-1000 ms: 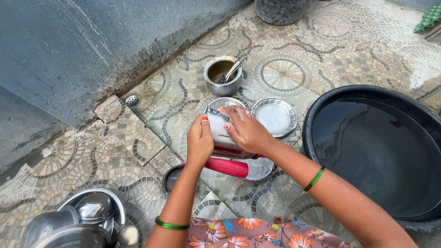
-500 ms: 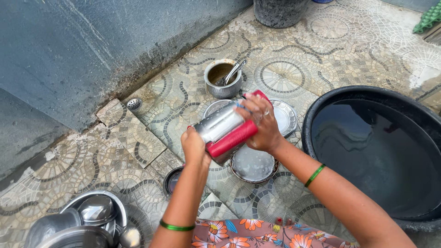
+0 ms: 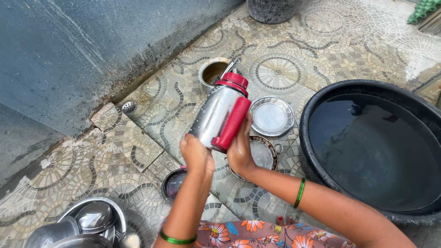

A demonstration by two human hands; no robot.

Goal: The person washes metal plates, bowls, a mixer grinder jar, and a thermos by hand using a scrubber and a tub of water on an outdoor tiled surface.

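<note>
I hold a steel flask (image 3: 216, 115) with a red lid and red side handle, tilted with its top pointing away from me. My left hand (image 3: 196, 154) grips its lower end. My right hand (image 3: 240, 154) presses against the flask's base and handle side. Below the hands a steel bowl (image 3: 268, 154) rests on the patterned floor. A steel plate (image 3: 272, 115) lies further out. A small steel pot (image 3: 212, 72) with a spoon in it stands behind the flask's lid.
A large black tub of water (image 3: 372, 147) fills the right side. Several steel vessels (image 3: 82, 225) are stacked at the bottom left. A dark lid (image 3: 173, 183) lies near my left forearm. A floor drain (image 3: 129, 107) sits by the grey wall. A stone pot (image 3: 271, 9) stands at the top.
The flask has turned from lying across my hands to pointing up and away, lid outward. My right hand slid from its top end down to its base.
</note>
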